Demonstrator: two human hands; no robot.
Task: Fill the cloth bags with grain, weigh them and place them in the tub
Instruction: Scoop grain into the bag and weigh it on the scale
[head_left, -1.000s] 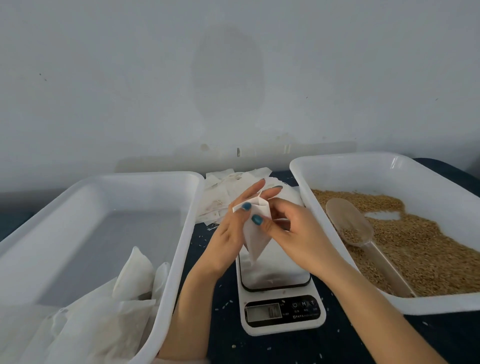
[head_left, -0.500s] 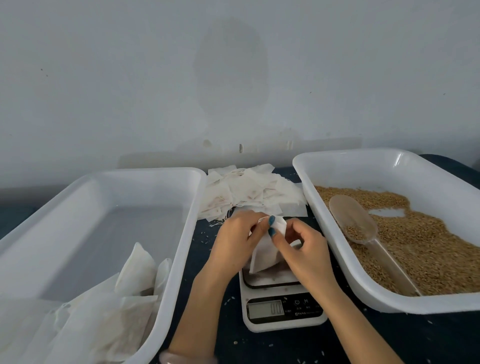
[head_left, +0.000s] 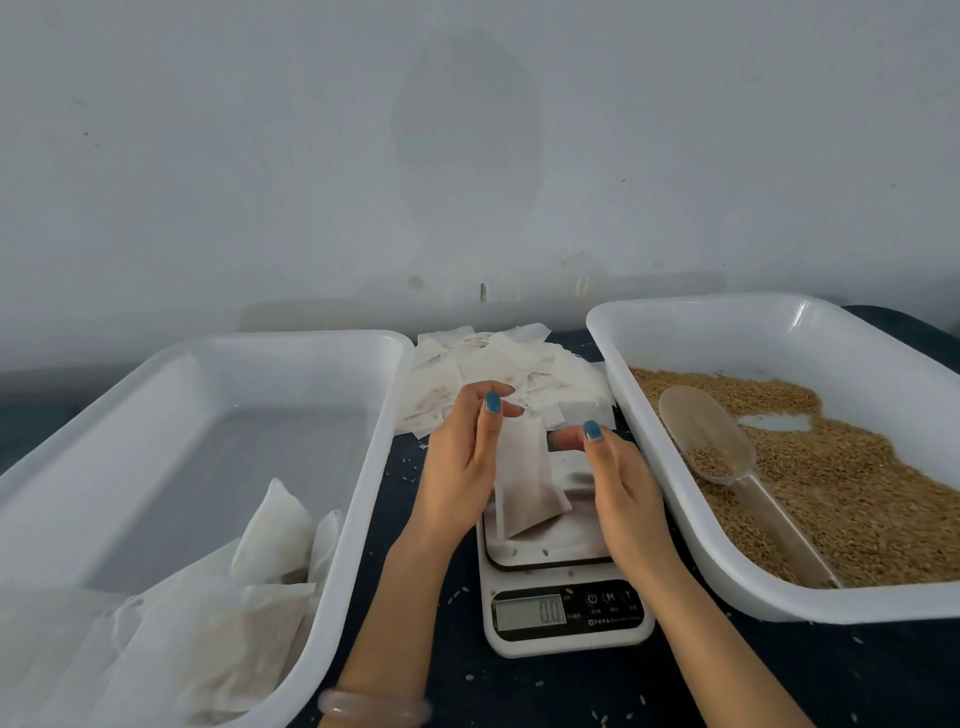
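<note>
**A:** Head view, status?

**B:** My left hand (head_left: 460, 462) pinches the cloth bag (head_left: 527, 480) at its top edge. The bag hangs over the scale (head_left: 566, 618), which reads 0.0. My right hand (head_left: 621, 483) is just beside it, thumb near forefinger. Can't tell if it's holding anything.

**A:** Handling?

**B:** Soft, light, grain sagging low. I'd grip the neck, keep it upright. Tub (head_left: 358, 499) is on my left.

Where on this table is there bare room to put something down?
The far half of the left tub is bare, behind the filled bags in its near corner. Dark tabletop shows in front of the grain tub. Crowded between the tubs: empty bags, scale, left hand holding a cloth bag, right hand.
</note>
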